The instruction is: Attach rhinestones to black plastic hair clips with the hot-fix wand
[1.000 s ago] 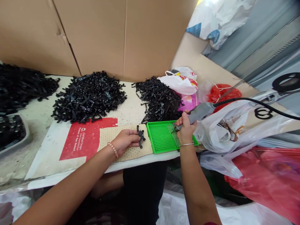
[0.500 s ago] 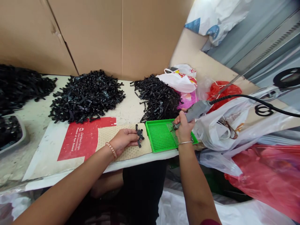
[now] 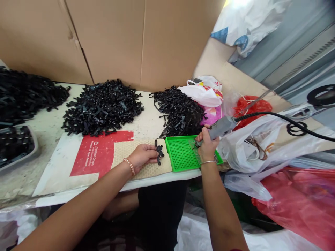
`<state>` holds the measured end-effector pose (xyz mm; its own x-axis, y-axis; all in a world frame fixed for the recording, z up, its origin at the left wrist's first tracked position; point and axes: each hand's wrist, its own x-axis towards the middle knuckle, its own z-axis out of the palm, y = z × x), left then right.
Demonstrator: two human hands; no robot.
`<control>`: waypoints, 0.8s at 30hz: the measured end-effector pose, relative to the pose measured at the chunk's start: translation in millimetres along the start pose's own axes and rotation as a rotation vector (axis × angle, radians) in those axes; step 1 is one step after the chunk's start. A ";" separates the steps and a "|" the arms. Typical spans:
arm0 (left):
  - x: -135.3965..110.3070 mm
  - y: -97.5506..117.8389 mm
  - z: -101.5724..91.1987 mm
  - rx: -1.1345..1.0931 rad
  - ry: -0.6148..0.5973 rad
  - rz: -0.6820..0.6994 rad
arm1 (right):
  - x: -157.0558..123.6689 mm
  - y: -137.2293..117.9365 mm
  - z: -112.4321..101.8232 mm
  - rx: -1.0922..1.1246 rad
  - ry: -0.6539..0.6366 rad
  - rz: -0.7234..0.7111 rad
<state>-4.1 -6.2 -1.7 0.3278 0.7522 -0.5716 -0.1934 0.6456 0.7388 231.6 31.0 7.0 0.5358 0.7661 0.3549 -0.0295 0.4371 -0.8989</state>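
My left hand (image 3: 143,156) is closed on a small black plastic part (image 3: 159,152) with several arms, held over a tan textured mat (image 3: 146,170). In my right hand (image 3: 207,144) is a grey electric screwdriver (image 3: 222,126), fingers wrapped round its lower end and a black cable (image 3: 277,118) leading off to the right. Its tip points down over a green perforated tray (image 3: 180,166). Small metal pieces, likely screws, lie at the tray's right side, partly hidden by my right hand.
Heaps of black plastic parts (image 3: 103,108) stand along the back, with another pile (image 3: 180,111) behind the tray. A white tub (image 3: 33,148) of parts sits at the left. Plastic bags (image 3: 246,146) crowd the right side. Cardboard (image 3: 112,42) walls the back.
The whole view has shifted slightly, so the bench things appear a little further right. Both hands keep their holds on the black part and the screwdriver, with hardly any movement over the bench.
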 end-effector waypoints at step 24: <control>2.6 -1.2 0.1 -0.109 -0.044 0.034 | -69.2 -24.9 99.2 0.283 -0.187 0.224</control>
<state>-2.9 -5.0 -4.0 0.3594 0.7688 -0.5289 -0.3040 0.6323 0.7126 111.5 13.8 30.4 0.3282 0.9180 0.2227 -0.3728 0.3425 -0.8624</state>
